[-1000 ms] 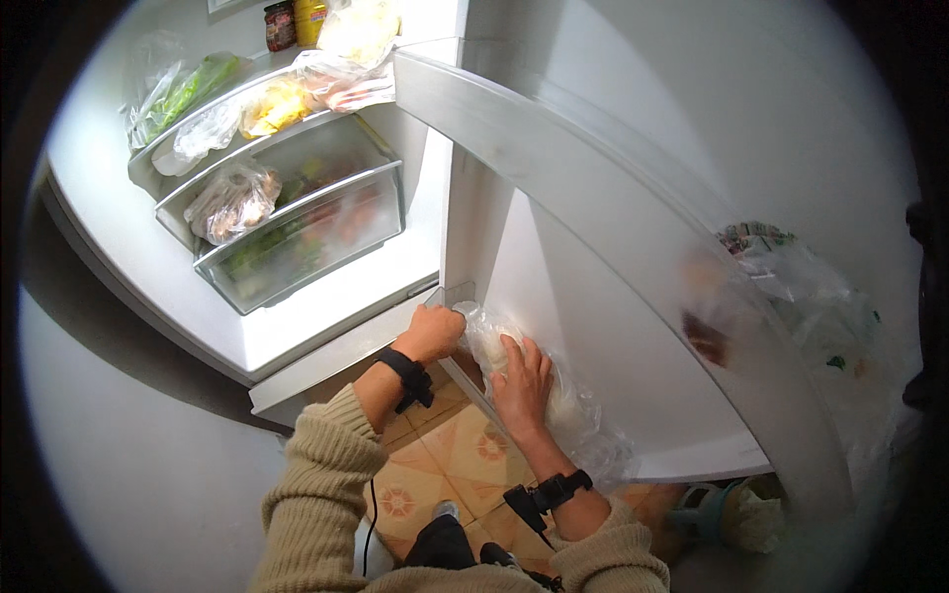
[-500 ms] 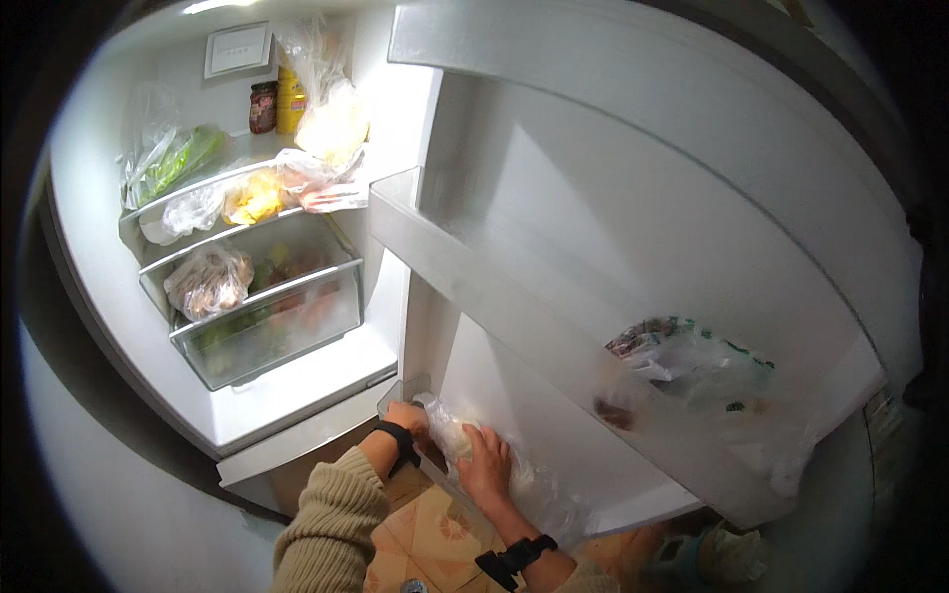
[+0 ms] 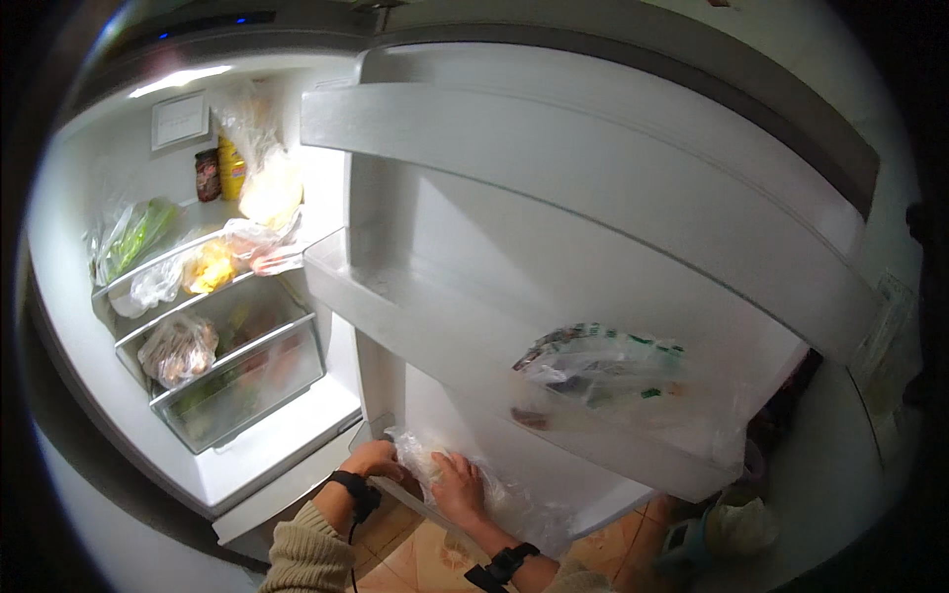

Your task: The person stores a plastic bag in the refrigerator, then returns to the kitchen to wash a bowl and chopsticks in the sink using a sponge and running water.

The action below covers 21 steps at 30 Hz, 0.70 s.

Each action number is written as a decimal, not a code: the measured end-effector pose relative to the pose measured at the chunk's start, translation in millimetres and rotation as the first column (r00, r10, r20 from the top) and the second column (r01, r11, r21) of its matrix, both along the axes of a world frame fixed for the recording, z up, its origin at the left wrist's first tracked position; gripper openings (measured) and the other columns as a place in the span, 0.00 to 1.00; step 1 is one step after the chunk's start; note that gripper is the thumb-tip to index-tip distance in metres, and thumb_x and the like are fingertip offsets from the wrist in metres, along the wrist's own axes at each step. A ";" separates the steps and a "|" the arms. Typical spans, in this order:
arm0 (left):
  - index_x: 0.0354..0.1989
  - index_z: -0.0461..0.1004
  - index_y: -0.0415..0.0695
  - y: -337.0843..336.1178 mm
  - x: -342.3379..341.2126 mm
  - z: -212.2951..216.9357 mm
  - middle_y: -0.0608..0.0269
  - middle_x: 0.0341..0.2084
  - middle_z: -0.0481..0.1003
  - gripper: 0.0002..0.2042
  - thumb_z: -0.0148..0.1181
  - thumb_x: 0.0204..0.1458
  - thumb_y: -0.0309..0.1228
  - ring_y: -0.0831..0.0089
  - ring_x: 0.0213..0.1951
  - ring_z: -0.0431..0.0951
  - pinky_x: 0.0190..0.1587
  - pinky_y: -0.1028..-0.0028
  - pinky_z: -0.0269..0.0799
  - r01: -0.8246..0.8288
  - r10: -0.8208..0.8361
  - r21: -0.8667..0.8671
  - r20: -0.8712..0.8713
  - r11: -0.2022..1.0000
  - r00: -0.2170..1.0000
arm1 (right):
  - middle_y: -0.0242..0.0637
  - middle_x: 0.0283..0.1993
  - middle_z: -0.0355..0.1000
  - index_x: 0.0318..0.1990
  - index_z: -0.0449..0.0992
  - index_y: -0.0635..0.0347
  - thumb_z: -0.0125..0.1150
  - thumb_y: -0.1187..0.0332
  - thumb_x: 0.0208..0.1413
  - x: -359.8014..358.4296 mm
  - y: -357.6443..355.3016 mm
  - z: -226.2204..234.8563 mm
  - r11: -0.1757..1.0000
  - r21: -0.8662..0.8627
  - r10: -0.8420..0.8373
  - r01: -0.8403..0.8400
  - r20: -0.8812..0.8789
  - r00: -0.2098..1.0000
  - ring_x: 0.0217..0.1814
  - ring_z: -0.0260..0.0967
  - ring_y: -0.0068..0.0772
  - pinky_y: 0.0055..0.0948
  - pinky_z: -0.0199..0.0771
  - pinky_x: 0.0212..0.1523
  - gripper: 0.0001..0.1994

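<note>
A clear plastic bag (image 3: pixel 509 501) with something whitish in it lies along the lowest shelf of the open fridge door (image 3: pixel 573 267). My left hand (image 3: pixel 372 461) is closed at the bag's left end, its fingertips partly hidden by the bag. Over the top of the bag curves my right hand (image 3: pixel 459 490), its fingers pressing into the plastic. What the bag contains cannot be made out.
On the left, the lit fridge holds bagged greens (image 3: pixel 138 235), a dark jar (image 3: pixel 207 175), a yellow can (image 3: pixel 231 168) and a clear drawer (image 3: pixel 242 390). Another bag (image 3: pixel 603 366) sits in the middle door shelf. A bin (image 3: pixel 736 529) stands lower right.
The view has shifted, so the fridge and door appear lower and further left, with more of the door's top showing. Both hands remain at the bag in the lowest door shelf.
</note>
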<state>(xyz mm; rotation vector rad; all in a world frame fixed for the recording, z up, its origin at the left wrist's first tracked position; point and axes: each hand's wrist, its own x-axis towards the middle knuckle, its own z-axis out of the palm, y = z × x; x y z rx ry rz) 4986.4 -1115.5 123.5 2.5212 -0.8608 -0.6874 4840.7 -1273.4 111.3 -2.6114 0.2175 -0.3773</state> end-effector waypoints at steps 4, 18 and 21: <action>0.27 0.79 0.39 13.2 13.1 -9.1 0.54 0.21 0.77 0.16 0.68 0.32 0.39 0.62 0.27 0.78 0.30 0.66 0.70 -0.060 0.053 -0.102 -0.076 0.993 0.996 | 0.45 0.59 0.60 0.59 0.66 0.50 0.61 0.69 0.46 0.6 0.9 6.2 0.999 0.026 0.024 -0.024 0.012 1.000 0.60 0.56 0.51 0.42 0.59 0.59 0.29; 0.33 0.73 0.37 22.3 -66.4 72.2 0.50 0.31 0.72 0.11 0.60 0.38 0.24 0.54 0.33 0.75 0.38 0.65 0.72 -0.199 0.540 -0.741 0.253 0.642 0.803 | 0.46 0.62 0.57 0.61 0.62 0.55 0.61 0.66 0.46 -4.0 -0.8 -8.1 0.995 0.060 0.082 -0.085 0.045 0.996 0.62 0.55 0.51 0.43 0.58 0.60 0.31; 0.40 0.71 0.35 39.4 -82.0 89.9 0.61 0.30 0.72 0.16 0.61 0.39 0.22 0.75 0.32 0.73 0.35 0.75 0.71 -0.284 0.598 -0.816 0.093 0.504 0.796 | 0.47 0.65 0.54 0.62 0.60 0.56 0.59 0.66 0.49 -3.1 4.7 -9.0 0.964 0.020 0.267 -0.267 -0.056 0.962 0.65 0.54 0.51 0.43 0.57 0.62 0.31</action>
